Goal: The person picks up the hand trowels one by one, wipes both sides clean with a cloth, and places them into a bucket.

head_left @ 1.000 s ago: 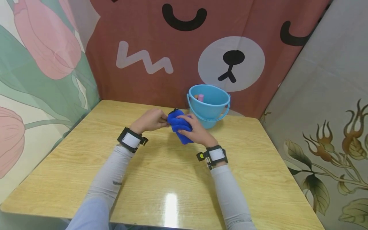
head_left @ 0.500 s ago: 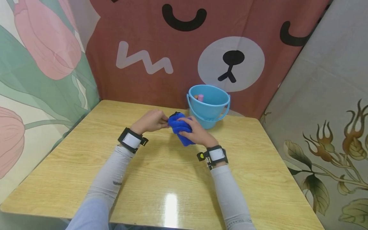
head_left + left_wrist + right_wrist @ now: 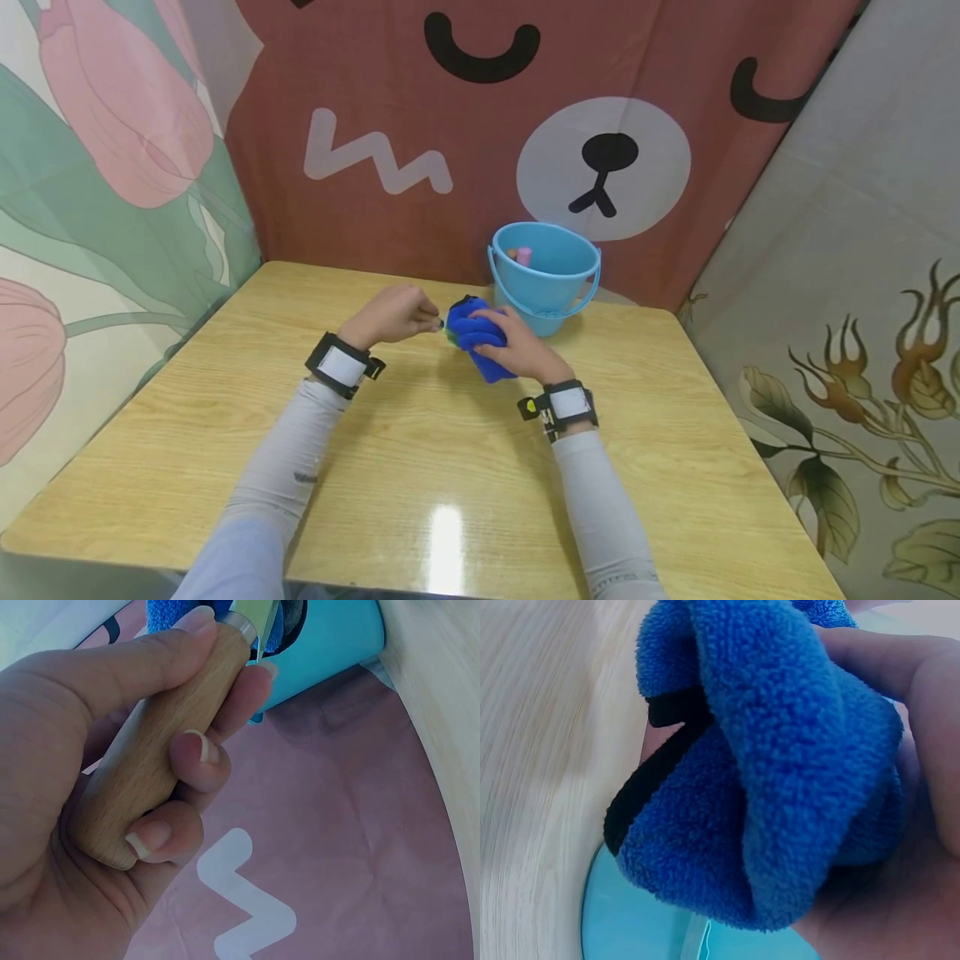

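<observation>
My left hand (image 3: 396,315) grips a tool by its round wooden handle (image 3: 154,750), fingers curled round it in the left wrist view. A shiny collar and a pale green-tinted metal part (image 3: 259,616) stick out past my thumb; the tool's far end is hidden by a blue cloth (image 3: 776,742). This terry cloth with black edging is bunched in my right hand (image 3: 529,354), the thumb and fingers wrapped about its folds. In the head view the hands are held close together over the table, just in front of a light blue bucket (image 3: 536,296).
Inside the bucket, a pink piece (image 3: 523,256) and an orange-brown one show near the left wall. The wooden table (image 3: 420,467) stretches toward me. A curtain with a bear face (image 3: 375,217) hangs right behind it, with patterned drapes on both sides.
My right hand and the cloth have shifted slightly right and down, away from the left hand. A bit of green now shows between them. The left hand stays nearly in place.
</observation>
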### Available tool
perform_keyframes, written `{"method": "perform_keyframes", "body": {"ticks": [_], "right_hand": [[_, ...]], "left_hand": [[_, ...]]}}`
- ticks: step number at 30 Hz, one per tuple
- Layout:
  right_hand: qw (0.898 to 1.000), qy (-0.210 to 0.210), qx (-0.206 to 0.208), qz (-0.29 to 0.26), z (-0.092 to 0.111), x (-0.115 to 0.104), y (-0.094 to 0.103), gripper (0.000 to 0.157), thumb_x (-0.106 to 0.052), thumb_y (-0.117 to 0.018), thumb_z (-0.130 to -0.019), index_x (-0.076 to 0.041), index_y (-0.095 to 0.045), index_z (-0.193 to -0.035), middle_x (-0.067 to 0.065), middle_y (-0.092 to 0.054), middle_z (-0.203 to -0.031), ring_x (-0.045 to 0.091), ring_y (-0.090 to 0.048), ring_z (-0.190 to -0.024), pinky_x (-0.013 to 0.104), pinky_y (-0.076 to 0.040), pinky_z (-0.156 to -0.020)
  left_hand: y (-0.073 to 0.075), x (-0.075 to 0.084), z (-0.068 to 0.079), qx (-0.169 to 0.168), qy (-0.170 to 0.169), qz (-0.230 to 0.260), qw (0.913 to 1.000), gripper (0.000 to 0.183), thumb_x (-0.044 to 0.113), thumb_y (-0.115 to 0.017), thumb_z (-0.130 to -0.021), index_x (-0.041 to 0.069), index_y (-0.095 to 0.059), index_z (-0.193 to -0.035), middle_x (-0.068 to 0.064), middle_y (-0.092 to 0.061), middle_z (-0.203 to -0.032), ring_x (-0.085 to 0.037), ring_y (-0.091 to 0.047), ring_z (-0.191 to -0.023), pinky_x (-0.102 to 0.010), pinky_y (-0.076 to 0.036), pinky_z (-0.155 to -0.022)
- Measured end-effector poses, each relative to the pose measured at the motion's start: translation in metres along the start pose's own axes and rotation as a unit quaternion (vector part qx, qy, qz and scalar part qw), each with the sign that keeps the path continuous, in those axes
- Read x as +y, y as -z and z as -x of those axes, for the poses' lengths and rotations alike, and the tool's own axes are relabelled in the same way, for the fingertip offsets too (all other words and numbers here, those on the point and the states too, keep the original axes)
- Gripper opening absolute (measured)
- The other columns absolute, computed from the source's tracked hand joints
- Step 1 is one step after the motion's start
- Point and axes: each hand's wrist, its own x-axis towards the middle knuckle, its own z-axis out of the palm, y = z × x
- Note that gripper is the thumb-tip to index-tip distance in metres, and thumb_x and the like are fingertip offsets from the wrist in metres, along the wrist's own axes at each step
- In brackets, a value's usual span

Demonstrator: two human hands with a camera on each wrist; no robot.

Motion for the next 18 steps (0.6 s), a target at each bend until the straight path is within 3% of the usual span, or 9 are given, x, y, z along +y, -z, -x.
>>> {"method": "perform_keyframes", "body": {"ticks": [18], "right_hand": [[1.000,-0.028,-0.002,-0.013,0.001,0.022,0.002,0.052,-0.030,-0.066,-0.100,-0.027,-0.048,-0.148,0.017,-0.039,-0.146,0.039,-0.048,-0.131,0.060,-0.046,-0.102]], "left_hand": [[0.004,-0.002,0.002,0.012,-0.013,-0.009,0.9998,0.016,0.012,-0.080,-0.089,0.011,-0.074,-0.074,0.001,-0.070,-0.069,-0.006,-0.052,-0.058,-0.027,-0.044,-0.057]]}}
